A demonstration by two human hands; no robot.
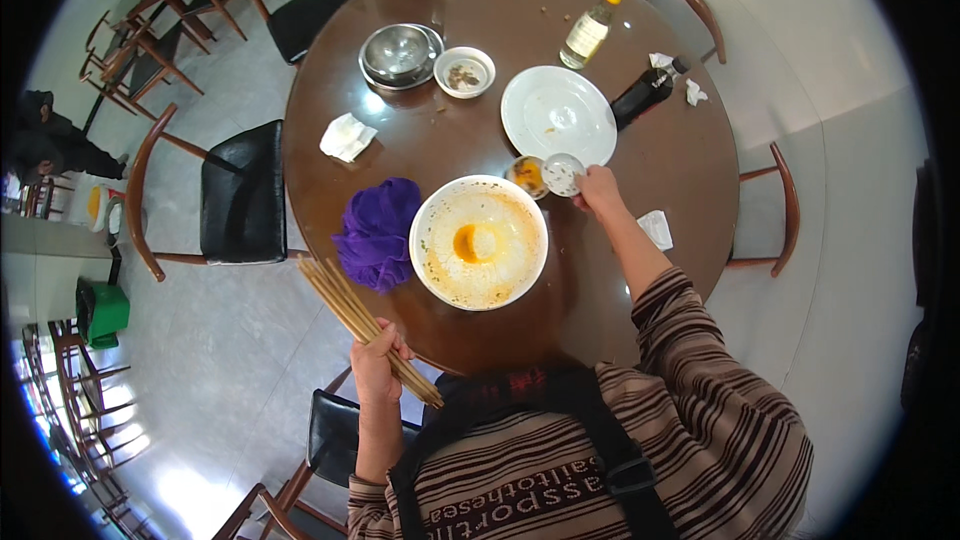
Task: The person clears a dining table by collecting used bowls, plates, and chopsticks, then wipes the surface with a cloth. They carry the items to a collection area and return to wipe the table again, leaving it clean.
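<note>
My left hand [379,364] grips a bundle of wooden chopsticks [352,309] at the table's near left edge, the sticks slanting up to the left. Between the fingers of my right hand [598,191] is a small whitish cup or dish [562,174] with bits of food stuck in it. Right beside it sits a small dish [528,177] with orange residue; whether the two touch, I cannot tell. A large white bowl [517,270], oily and flecked inside, holds a little orange liquid. Against its left side lies a crumpled purple cloth [379,232].
The round brown table [480,341] also bears a white oval plate [536,101], a dark bottle [641,96], a clear bottle [585,37], stacked metal bowls [397,52], a small white bowl [465,90] with scraps, and crumpled tissues [347,137]. Black-seated chairs [244,191] stand around it.
</note>
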